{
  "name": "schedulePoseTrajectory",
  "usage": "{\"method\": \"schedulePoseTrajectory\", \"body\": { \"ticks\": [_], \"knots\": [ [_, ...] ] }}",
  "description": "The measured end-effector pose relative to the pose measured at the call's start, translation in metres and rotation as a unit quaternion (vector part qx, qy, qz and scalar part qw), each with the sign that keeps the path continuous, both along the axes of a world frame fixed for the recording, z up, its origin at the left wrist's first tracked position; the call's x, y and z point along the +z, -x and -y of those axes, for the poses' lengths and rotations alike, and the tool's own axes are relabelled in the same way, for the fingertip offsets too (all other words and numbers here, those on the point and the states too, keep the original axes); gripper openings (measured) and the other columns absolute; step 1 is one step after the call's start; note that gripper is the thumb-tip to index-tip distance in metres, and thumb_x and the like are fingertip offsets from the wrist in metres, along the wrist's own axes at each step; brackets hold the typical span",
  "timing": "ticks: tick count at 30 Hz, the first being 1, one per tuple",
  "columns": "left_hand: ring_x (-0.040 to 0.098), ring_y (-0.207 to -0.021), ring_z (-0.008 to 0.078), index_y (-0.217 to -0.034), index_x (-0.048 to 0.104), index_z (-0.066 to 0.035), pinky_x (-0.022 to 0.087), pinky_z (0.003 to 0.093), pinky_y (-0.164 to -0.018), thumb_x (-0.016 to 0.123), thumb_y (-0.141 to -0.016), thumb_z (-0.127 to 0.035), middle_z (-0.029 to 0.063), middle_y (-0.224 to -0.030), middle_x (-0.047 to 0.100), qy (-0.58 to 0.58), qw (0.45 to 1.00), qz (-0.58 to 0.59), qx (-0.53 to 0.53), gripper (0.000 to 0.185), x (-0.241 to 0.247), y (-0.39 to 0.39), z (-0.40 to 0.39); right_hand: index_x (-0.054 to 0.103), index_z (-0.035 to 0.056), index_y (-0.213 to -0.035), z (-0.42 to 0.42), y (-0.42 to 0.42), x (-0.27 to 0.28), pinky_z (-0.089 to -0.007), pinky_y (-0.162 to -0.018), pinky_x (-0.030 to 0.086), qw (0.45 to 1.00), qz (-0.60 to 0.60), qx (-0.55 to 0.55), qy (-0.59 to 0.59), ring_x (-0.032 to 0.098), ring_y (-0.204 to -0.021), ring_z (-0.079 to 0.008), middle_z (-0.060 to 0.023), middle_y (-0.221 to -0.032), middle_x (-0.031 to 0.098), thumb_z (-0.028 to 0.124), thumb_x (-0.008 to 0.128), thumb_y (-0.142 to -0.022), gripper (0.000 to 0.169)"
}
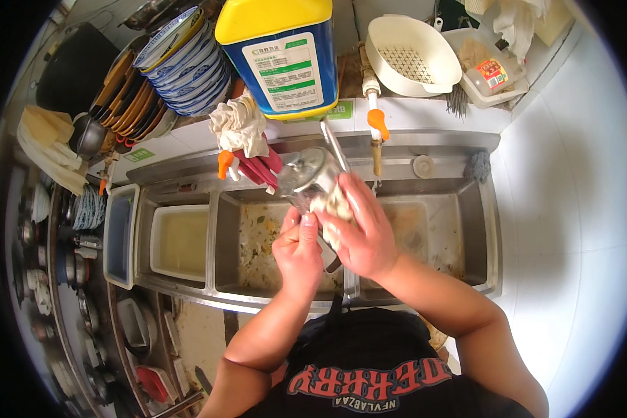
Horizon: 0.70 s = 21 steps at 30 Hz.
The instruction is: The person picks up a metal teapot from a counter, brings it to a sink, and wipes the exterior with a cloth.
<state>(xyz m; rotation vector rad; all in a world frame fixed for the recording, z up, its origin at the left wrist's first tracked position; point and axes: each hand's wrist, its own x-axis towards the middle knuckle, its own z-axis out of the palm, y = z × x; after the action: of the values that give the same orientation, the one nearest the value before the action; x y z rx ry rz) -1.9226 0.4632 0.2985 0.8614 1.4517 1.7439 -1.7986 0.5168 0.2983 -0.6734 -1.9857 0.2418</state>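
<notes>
My left hand (pixel 300 245) grips the near side of a blurred, shiny item, perhaps a glass lid or metal vessel (pixel 308 170), above the divider between two steel sink basins. A pale crumpled cloth (pixel 335 209) is pressed against that item by my right hand (pixel 363 230). A dark curved piece, perhaps a handle, shows below between my hands. What the cloth covers is hidden. Under my left hand, the middle basin (pixel 251 235) holds scattered food scraps. The right basin (pixel 439 230) has brownish residue on its floor.
A blue and yellow jug (pixel 282 62) stands on the ledge behind the sink, beside stacked bowls (pixel 188 68) and a white strainer basket (pixel 413 57). Orange-handled taps (pixel 378 123) jut over the basins. A white tub of cloudy liquid (pixel 180 243) sits left; shelves of pots (pixel 78 266) lie farther left.
</notes>
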Motion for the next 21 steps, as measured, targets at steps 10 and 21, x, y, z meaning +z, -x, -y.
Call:
{"method": "schedulePoseTrajectory", "body": {
  "ticks": [10, 21],
  "knots": [
    [0.056, -0.110, 0.0224, -0.071, 0.068, 0.004, 0.040, 0.0338, -0.096, 0.077, -0.086, -0.015, 0.0150, -0.109, 0.066, -0.037, 0.996, -0.058, -0.052, 0.026, 0.016, 0.010, -0.007, 0.074, 0.0144, -0.099, -0.018, 0.001, -0.001, -0.0522, -0.101, 0.046, 0.998, -0.058, 0.013, -0.016, 0.051, -0.123, -0.0472, -0.0239, -0.143, 0.043, 0.010, 0.078, -0.067, 0.033],
    [0.055, -0.089, 0.0126, -0.085, 0.067, 0.005, 0.044, 0.0250, -0.079, 0.062, -0.096, -0.011, 0.0053, -0.100, 0.061, 0.036, 0.999, 0.029, -0.009, 0.020, 0.029, 0.018, -0.018, 0.071, 0.0143, -0.086, -0.022, -0.011, -0.008, -0.0585, -0.097, 0.045, 0.996, 0.039, 0.052, -0.053, 0.045, -0.125, -0.0535, -0.0240, -0.147, 0.038, 0.022, 0.082, -0.070, 0.020]
  ]
}}
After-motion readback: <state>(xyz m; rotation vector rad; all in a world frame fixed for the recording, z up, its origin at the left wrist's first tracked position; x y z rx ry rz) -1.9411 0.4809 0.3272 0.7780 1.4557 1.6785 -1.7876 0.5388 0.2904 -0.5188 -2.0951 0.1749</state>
